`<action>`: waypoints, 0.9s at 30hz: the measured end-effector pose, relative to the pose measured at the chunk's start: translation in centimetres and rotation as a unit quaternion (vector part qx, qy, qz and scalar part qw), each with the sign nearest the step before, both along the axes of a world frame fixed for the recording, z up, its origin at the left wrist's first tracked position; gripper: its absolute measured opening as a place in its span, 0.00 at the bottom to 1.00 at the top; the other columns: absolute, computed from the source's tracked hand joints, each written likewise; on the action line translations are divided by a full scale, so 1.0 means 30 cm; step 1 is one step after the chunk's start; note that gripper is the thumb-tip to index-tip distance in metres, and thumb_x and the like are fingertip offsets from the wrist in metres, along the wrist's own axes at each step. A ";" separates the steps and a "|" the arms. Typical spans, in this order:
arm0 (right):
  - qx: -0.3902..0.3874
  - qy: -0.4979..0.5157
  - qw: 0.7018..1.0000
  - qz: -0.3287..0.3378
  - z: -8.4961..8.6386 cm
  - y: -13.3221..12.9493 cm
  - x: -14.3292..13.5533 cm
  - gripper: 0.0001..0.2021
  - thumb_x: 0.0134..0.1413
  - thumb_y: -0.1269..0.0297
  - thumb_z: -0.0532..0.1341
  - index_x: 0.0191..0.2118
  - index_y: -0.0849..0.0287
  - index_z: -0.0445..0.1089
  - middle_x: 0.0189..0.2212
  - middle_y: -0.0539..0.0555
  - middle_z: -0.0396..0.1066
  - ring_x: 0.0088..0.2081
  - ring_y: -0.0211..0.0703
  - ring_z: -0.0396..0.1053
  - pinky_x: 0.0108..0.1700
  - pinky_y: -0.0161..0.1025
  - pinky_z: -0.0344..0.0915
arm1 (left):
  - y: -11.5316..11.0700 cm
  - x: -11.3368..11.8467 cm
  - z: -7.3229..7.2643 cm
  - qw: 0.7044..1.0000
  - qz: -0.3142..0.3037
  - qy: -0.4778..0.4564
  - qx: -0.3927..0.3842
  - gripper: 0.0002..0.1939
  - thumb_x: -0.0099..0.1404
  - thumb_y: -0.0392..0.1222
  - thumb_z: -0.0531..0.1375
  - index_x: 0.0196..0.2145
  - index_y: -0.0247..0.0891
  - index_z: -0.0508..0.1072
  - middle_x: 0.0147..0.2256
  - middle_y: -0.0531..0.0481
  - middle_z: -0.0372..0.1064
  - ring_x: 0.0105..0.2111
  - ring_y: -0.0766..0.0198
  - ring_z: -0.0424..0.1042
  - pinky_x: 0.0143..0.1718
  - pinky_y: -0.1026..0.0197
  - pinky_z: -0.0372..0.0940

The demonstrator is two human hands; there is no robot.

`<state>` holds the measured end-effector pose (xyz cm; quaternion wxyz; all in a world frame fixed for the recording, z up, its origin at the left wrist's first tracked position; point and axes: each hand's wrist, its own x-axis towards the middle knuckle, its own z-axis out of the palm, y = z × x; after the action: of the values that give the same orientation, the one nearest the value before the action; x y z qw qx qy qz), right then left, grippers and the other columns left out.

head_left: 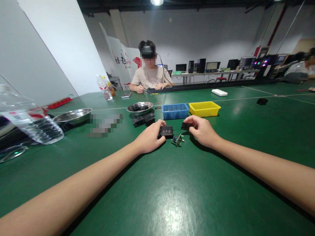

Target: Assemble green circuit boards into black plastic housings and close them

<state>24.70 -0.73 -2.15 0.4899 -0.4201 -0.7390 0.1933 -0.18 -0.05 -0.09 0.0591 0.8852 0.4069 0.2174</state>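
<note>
My left hand [150, 137] is closed around the left side of a black plastic case [167, 131] marked "SPD", low over the green table. In my right hand [202, 130], thumb and fingers pinch a smaller flat black plastic piece [186, 126], a short way right of the case. Between the two hands, a small circuit board [178, 140] with several parts on it lies on the table, close to the case's lower right corner. Whether it touches the case I cannot tell. My fingers hide part of each black piece.
Beyond my hands stand a blue bin [175, 111], a yellow bin [204, 109], black cases [143, 120] and a metal dish [129, 109] holding black parts. Leftward are another metal dish [73, 117] and a large water bottle [31, 119]. A person [152, 77] sits opposite, hands on black parts.
</note>
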 end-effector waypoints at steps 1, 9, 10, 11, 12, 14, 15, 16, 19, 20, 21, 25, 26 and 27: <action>0.001 0.000 1.000 0.001 0.000 -0.001 0.001 0.17 0.45 0.79 0.54 0.40 0.59 0.72 0.37 0.53 0.78 0.40 0.44 0.75 0.45 0.41 0.69 | 0.000 0.000 0.000 1.000 0.000 0.000 0.000 0.17 0.60 0.39 0.55 0.48 0.38 0.60 0.43 0.43 0.68 0.40 0.54 0.70 0.43 0.51 0.65; 0.039 -0.123 0.992 -0.004 0.020 -0.019 -0.002 0.17 0.42 0.83 0.54 0.33 0.59 0.74 0.30 0.51 0.75 0.31 0.40 0.69 0.39 0.38 0.66 | -0.002 0.000 0.003 1.000 -0.001 -0.004 -0.003 0.17 0.60 0.39 0.55 0.48 0.38 0.61 0.42 0.43 0.68 0.39 0.55 0.70 0.44 0.51 0.65; 0.045 -0.136 0.990 -0.006 0.021 -0.019 -0.003 0.17 0.42 0.83 0.54 0.33 0.59 0.74 0.30 0.51 0.75 0.30 0.40 0.69 0.38 0.38 0.66 | -0.002 0.000 0.003 1.000 -0.001 -0.004 -0.002 0.17 0.60 0.39 0.55 0.48 0.38 0.61 0.42 0.44 0.68 0.39 0.55 0.70 0.44 0.51 0.66; 0.051 -0.148 0.988 -0.010 0.021 -0.017 -0.003 0.17 0.42 0.84 0.54 0.33 0.59 0.74 0.30 0.51 0.75 0.30 0.40 0.68 0.38 0.38 0.65 | -0.002 -0.001 0.003 1.000 -0.001 -0.003 -0.002 0.17 0.60 0.39 0.55 0.48 0.39 0.61 0.42 0.44 0.68 0.38 0.55 0.70 0.44 0.51 0.66; 0.055 -0.159 0.986 -0.014 0.020 -0.015 -0.002 0.17 0.42 0.84 0.54 0.33 0.59 0.74 0.30 0.52 0.75 0.31 0.40 0.68 0.38 0.37 0.65 | -0.002 -0.001 0.002 1.000 -0.001 -0.003 -0.002 0.17 0.60 0.39 0.55 0.48 0.39 0.61 0.42 0.44 0.68 0.38 0.55 0.70 0.43 0.51 0.66; 0.059 -0.179 0.982 -0.024 0.017 -0.008 0.001 0.16 0.43 0.83 0.54 0.33 0.59 0.74 0.31 0.52 0.74 0.31 0.41 0.68 0.39 0.38 0.65 | -0.002 -0.001 0.002 1.000 -0.001 -0.003 -0.001 0.17 0.60 0.39 0.55 0.48 0.39 0.61 0.42 0.44 0.68 0.38 0.55 0.70 0.43 0.51 0.66; 0.059 -0.188 0.980 -0.030 0.015 -0.005 0.004 0.16 0.43 0.83 0.55 0.33 0.59 0.74 0.31 0.52 0.74 0.32 0.41 0.68 0.40 0.38 0.65 | -0.001 -0.001 0.001 1.000 -0.001 -0.004 -0.001 0.17 0.60 0.39 0.55 0.48 0.39 0.61 0.41 0.44 0.68 0.38 0.55 0.70 0.43 0.51 0.66; 0.059 -0.195 0.978 -0.036 0.014 -0.002 0.006 0.15 0.44 0.83 0.55 0.33 0.59 0.74 0.31 0.53 0.75 0.33 0.42 0.68 0.40 0.39 0.65 | -0.001 -0.001 0.001 1.000 0.000 -0.005 -0.002 0.17 0.60 0.39 0.55 0.48 0.39 0.61 0.41 0.44 0.68 0.38 0.55 0.70 0.43 0.51 0.66; 0.055 -0.211 0.975 -0.051 0.011 0.004 0.012 0.14 0.46 0.82 0.57 0.35 0.59 0.74 0.34 0.54 0.75 0.36 0.44 0.70 0.43 0.40 0.65 | -0.001 -0.002 0.001 1.000 0.002 -0.003 -0.003 0.18 0.60 0.39 0.55 0.48 0.38 0.61 0.41 0.44 0.68 0.38 0.55 0.70 0.43 0.51 0.65; 0.052 -0.217 0.973 -0.056 0.011 0.005 0.012 0.14 0.47 0.81 0.57 0.36 0.59 0.75 0.35 0.55 0.76 0.37 0.44 0.71 0.44 0.41 0.65 | 0.000 -0.002 0.001 1.000 0.002 -0.003 -0.004 0.18 0.60 0.39 0.55 0.48 0.38 0.61 0.41 0.44 0.68 0.39 0.55 0.70 0.43 0.51 0.65; 0.048 -0.223 0.972 -0.060 0.010 0.005 0.013 0.14 0.47 0.81 0.57 0.37 0.59 0.75 0.36 0.56 0.76 0.38 0.45 0.71 0.44 0.41 0.65 | 0.000 -0.002 0.001 1.000 0.002 -0.002 -0.004 0.18 0.60 0.39 0.55 0.48 0.38 0.61 0.41 0.44 0.68 0.39 0.55 0.70 0.43 0.51 0.65; 0.029 -0.250 0.965 -0.075 0.003 0.010 0.013 0.15 0.50 0.80 0.59 0.41 0.60 0.76 0.39 0.58 0.77 0.42 0.48 0.72 0.48 0.43 0.66 | 0.000 -0.002 0.000 1.000 0.000 0.000 -0.001 0.18 0.60 0.39 0.55 0.49 0.38 0.61 0.42 0.44 0.68 0.40 0.55 0.70 0.43 0.52 0.65; 0.027 -0.256 0.963 -0.078 0.001 0.012 0.014 0.15 0.51 0.80 0.59 0.42 0.60 0.76 0.40 0.58 0.77 0.42 0.48 0.72 0.48 0.44 0.66 | 0.000 -0.002 0.000 1.000 -0.001 0.000 -0.001 0.18 0.60 0.39 0.55 0.48 0.38 0.61 0.41 0.44 0.68 0.39 0.55 0.70 0.43 0.52 0.65; 0.025 -0.262 0.961 -0.081 -0.002 0.014 0.016 0.14 0.52 0.79 0.59 0.42 0.59 0.76 0.40 0.58 0.76 0.42 0.48 0.72 0.48 0.44 0.66 | 0.000 -0.002 0.000 1.000 -0.001 -0.001 -0.002 0.18 0.60 0.39 0.54 0.48 0.38 0.61 0.41 0.44 0.68 0.39 0.55 0.70 0.42 0.52 0.65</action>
<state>25.18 -0.31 -2.21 0.3031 -0.5024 -0.8096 0.0176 -0.24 -0.06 -0.09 0.0613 0.8853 0.4066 0.2173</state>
